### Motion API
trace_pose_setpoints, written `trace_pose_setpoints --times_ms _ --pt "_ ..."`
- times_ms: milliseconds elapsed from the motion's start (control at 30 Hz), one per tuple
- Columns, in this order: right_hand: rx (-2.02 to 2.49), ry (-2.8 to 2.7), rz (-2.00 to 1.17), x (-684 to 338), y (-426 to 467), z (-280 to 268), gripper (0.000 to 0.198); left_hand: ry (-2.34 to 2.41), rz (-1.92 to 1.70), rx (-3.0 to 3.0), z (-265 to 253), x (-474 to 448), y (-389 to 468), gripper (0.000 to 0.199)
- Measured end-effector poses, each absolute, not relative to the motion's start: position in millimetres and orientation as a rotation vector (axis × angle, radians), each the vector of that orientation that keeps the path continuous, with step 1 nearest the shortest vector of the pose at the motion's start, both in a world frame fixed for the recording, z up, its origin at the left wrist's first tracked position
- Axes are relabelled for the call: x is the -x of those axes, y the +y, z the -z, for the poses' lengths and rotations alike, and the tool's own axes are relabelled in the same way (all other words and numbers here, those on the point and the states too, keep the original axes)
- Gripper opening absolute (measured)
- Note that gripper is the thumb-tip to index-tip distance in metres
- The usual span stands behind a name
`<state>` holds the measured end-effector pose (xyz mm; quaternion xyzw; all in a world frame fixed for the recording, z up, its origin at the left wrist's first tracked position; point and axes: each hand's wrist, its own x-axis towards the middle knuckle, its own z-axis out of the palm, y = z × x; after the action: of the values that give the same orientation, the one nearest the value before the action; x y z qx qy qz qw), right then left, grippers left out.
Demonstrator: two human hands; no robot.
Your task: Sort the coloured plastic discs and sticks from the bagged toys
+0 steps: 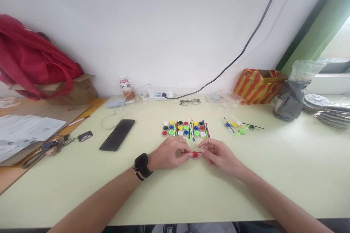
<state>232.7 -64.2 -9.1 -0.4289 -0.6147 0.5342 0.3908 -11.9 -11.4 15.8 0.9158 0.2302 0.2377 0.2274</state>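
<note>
A small red disc (194,154) with a thin red arrow-shaped stick across it is between my two hands, low over the table. My left hand (171,153) pinches its left side between thumb and fingertips. My right hand (220,154) has its thumb and finger closed on the stick's right end. Just beyond them lie rows of small discs (180,128) in red, blue, yellow, green, black and white, with bundles of coloured arrow sticks (191,129) between. To the right sit several discs with sticks across them, including a blue one (228,125) and a black one (251,126).
A black phone (117,134) and keys (51,147) are at left. Along the wall stand a bottle (127,88), a power strip (157,96), eyeglasses (190,102), a striped bag (258,85) and a grey bag (291,100). A dark cable (243,51) hangs down the wall.
</note>
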Motion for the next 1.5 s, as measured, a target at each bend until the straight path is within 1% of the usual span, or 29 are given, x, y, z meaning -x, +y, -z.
trace_pose_setpoints --times_ms 133,233,267,400,533,667,833,933,1000,1100,1167,1233,1300,1333,1400,1433,1500 --pt "1.161 -1.6 -1.347 -229.8 -64.6 7.4 0.033 0.651 -0.676 -2.549 -14.3 13.3 -10.8 0.016" --pt "1.188 -1.614 -1.348 -229.8 -64.0 6.0 0.028 0.645 -0.691 -2.519 -13.3 11.6 -12.7 0.024" --pt "1.193 -1.622 -1.35 -230.3 -63.6 6.0 0.027 0.626 -0.682 -2.519 -13.4 10.8 -13.5 0.023" --pt "1.199 -1.668 -1.333 -233.1 -62.1 8.2 0.021 0.561 -0.645 -2.571 -15.8 8.1 -16.1 0.016" --pt "1.209 -1.715 -1.228 -233.3 -61.9 11.8 0.018 0.563 -0.599 -2.681 -19.5 6.1 -18.4 0.012" --pt "1.22 -1.728 -1.19 -233.2 -62.3 15.6 0.018 0.58 -0.545 -2.766 -18.2 3.3 -21.0 0.016" --pt "1.269 -1.77 -1.101 -238.1 -64.1 15.3 0.021 0.611 -0.56 -2.766 -13.3 3.6 -23.7 0.02" --pt "1.324 -1.751 -1.085 -243.0 -69.2 11.2 0.027 0.593 -0.606 -2.709 -13.5 5.5 -24.6 0.025" --pt "1.344 -1.703 -1.145 -245.7 -74.9 7.6 0.041 0.639 -0.689 -2.636 -15.0 6.8 -23.8 0.026" --pt "1.396 -1.599 -1.254 -247.7 -84.1 1.2 0.068 0.748 -0.851 -2.522 -17.7 8.9 -20.0 0.021" --pt "1.418 -1.55 -1.297 -248.2 -87.2 -3.5 0.078 0.797 -0.906 -2.48 -18.7 10.5 -17.1 0.02" --pt "1.413 -1.56 -1.284 -248.4 -85.9 -7.7 0.081 0.821 -0.905 -2.455 -18.9 12.0 -15.0 0.019" --pt "1.402 -1.622 -1.215 -248.2 -80.6 -10.8 0.075 0.822 -0.885 -2.432 -18.3 13.1 -14.1 0.021" --pt "1.396 -1.662 -1.175 -247.8 -77.1 -12.0 0.068 0.821 -0.877 -2.42 -18.0 13.5 -14.0 0.022" --pt "1.384 -1.726 -1.122 -246.6 -69.7 -14.3 0.046 0.822 -0.881 -2.397 -17.2 14.3 -13.7 0.025" --pt "1.378 -1.737 -1.124 -245.9 -66.5 -15.5 0.047 0.822 -0.893 -2.389 -16.9 14.6 -13.5 0.026" --pt "1.352 -1.714 -1.142 -245.0 -61.9 -18.6 0.062 0.823 -0.923 -2.376 -16.4 15.0 -12.9 0.028"
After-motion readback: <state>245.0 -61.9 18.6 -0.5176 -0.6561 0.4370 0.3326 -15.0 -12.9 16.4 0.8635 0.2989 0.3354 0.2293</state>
